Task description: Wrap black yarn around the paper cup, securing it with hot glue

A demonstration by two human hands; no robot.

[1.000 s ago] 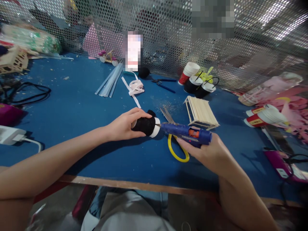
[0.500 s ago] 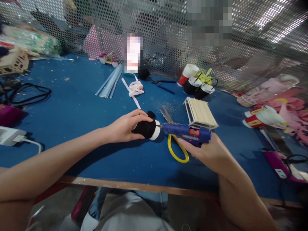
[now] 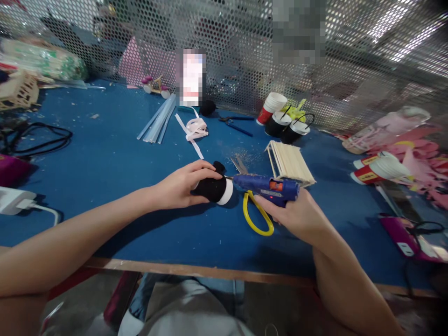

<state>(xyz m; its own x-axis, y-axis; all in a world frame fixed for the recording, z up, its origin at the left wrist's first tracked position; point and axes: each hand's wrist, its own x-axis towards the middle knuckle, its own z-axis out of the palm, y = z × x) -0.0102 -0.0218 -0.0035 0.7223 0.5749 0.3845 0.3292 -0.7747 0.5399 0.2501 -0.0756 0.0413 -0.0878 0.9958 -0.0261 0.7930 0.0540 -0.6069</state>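
Observation:
My left hand (image 3: 187,184) is wrapped round a black-covered paper cup (image 3: 212,189) lying on its side, its white end facing right. In my right hand (image 3: 292,210) is a blue glue gun (image 3: 264,185), pointing left with its nozzle at the upper edge of the cup's white end. Whether the nozzle touches the cup I cannot tell. Yellow-handled scissors (image 3: 258,226) lie on the table under the glue gun, which covers their middle. Just behind the cup is a small black piece (image 3: 219,167), partly hidden by my fingers.
On the blue table (image 3: 105,163) lie white ribbon (image 3: 196,128), clear glue sticks (image 3: 157,121), pliers (image 3: 238,123) and a small wooden-stick stand (image 3: 290,161). Black cups with handles (image 3: 287,128) stand at the back right. Perforated metal (image 3: 231,56) rises behind. Stacked paper cups (image 3: 380,168) lie right.
The glue gun has shifted slightly left and up, its nozzle going from the middle of the cup's white end to its upper edge. My left hand keeps its hold.

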